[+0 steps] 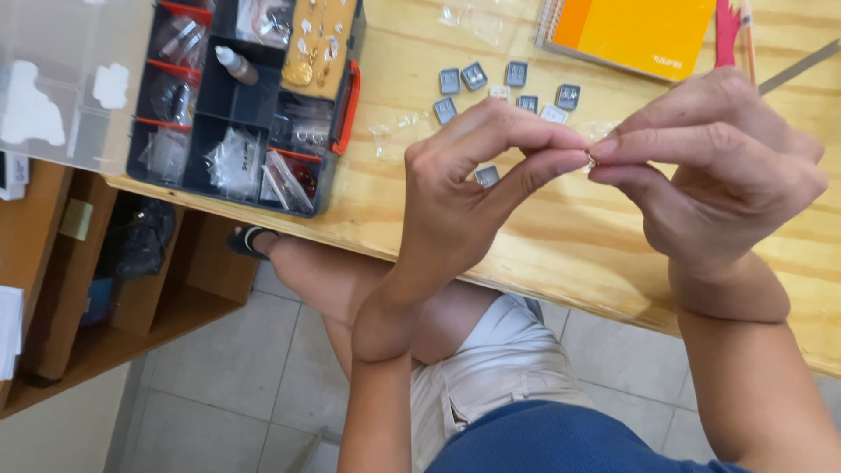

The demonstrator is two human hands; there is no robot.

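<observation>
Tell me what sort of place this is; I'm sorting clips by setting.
Probably a home craft or jewellery-making bench. A wooden table bears a compartment organiser box of small bagged parts and several small grey square boxes. Both the left hand and right hand pinch a tiny piece.

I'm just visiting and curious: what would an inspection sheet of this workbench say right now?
Surface: pale wooden table, seen from above, its edge over the person's lap.
Job's things: a tiny metal piece pinched between both hands; too small to identify.
Clutter: small grey square boxes scattered on the wood; clear plastic bags; a dark compartment organiser with an orange latch, holding little bags and a small bottle; an orange spiral notebook; a metal ruler.
Grippers: left hand and right hand raised above the table, fingertips meeting.
Cables: nothing seen.
Surroundings: tiled floor; wooden shelving on the left.
</observation>
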